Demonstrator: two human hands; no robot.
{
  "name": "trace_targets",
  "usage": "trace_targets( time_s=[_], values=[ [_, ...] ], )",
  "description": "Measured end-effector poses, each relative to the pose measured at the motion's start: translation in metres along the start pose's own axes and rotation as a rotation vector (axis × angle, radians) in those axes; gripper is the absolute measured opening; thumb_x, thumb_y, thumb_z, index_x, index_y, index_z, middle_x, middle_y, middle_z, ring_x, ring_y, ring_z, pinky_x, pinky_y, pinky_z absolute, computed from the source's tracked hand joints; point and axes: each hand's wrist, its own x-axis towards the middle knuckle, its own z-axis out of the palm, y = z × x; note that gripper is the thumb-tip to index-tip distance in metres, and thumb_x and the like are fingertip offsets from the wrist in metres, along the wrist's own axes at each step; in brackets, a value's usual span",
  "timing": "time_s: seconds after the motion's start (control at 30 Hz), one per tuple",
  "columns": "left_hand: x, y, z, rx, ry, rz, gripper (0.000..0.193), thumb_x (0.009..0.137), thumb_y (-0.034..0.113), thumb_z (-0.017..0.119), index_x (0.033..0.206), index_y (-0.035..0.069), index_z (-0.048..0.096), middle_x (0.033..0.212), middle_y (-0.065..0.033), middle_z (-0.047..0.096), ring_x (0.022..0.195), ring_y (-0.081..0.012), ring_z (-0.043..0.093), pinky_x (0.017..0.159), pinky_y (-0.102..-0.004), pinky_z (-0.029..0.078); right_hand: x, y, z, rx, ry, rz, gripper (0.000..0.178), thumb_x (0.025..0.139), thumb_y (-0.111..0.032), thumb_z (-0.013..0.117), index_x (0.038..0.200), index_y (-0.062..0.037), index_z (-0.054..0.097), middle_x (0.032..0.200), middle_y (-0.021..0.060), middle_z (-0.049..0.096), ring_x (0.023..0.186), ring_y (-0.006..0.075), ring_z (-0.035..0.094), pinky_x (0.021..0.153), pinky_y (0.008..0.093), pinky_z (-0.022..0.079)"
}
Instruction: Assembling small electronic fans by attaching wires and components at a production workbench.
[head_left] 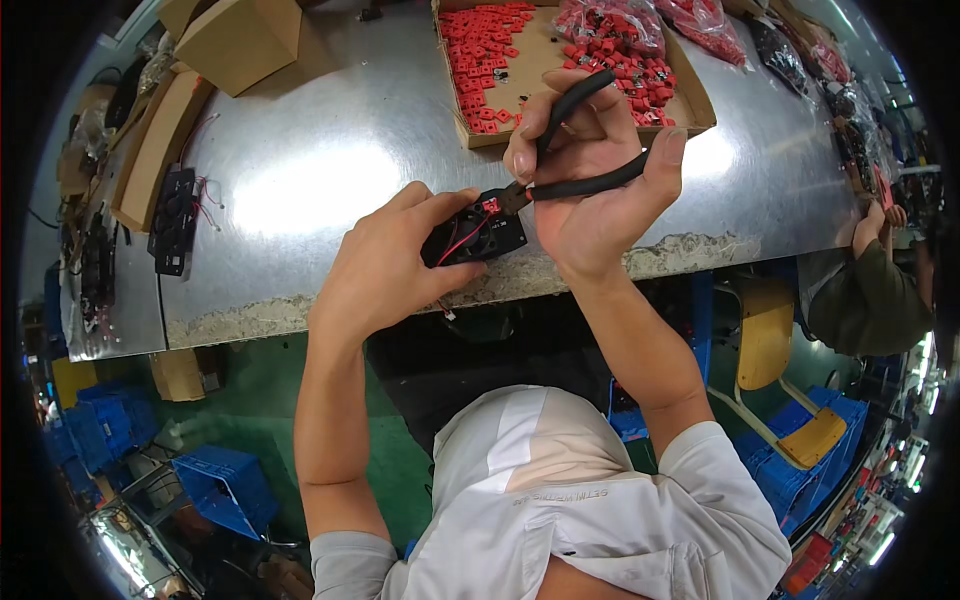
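Small black fan [478, 237], red wire, red connector.

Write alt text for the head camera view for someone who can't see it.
Seen from above, a person's left hand steadies a small black fan at the edge of a metal table while the right hand works black-handled pliers at a red piece on it. A cardboard tray of red parts sits behind.

Bare metal table [320, 160] left of hands; cardboard tray [690, 95] blocks behind
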Motion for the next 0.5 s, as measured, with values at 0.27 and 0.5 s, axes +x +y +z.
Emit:
trace_targets(
  time_s=[0.27, 0.5],
  values=[
    [0.0000, -0.0014, 0.0017, -0.010, 0.022, 0.021, 0.058, 0.072, 0.028, 0.078, 0.126, 0.013, 0.063, 0.095, -0.0104, 0.060, 0.084, -0.0303, 0.063, 0.077, -0.0402, 0.051, 0.0013, -0.0016, -0.0037, 0.004, 0.012, 0.038, 0.093, 0.085, -0.082, 0.027, 0.119, -0.0003, 0.056, 0.085, 0.0117, 0.059, 0.068, 0.0217, 0.052, 0.063, 0.0337, 0.039],
    [0.0003, -0.0034, 0.0026, -0.005, 0.025, 0.023, 0.059, 0.072, 0.028, 0.078, 0.127, 0.014, 0.063, 0.094, -0.0104, 0.059, 0.084, -0.0308, 0.063, 0.077, -0.0406, 0.051, 0.0012, -0.0016, -0.0008, -0.066, 0.025, 0.036, 0.094, 0.085, -0.082, 0.027, 0.119, 0.0007, 0.055, 0.085, 0.0123, 0.059, 0.068, 0.0221, 0.052, 0.063, 0.0338, 0.039]
  ],
)
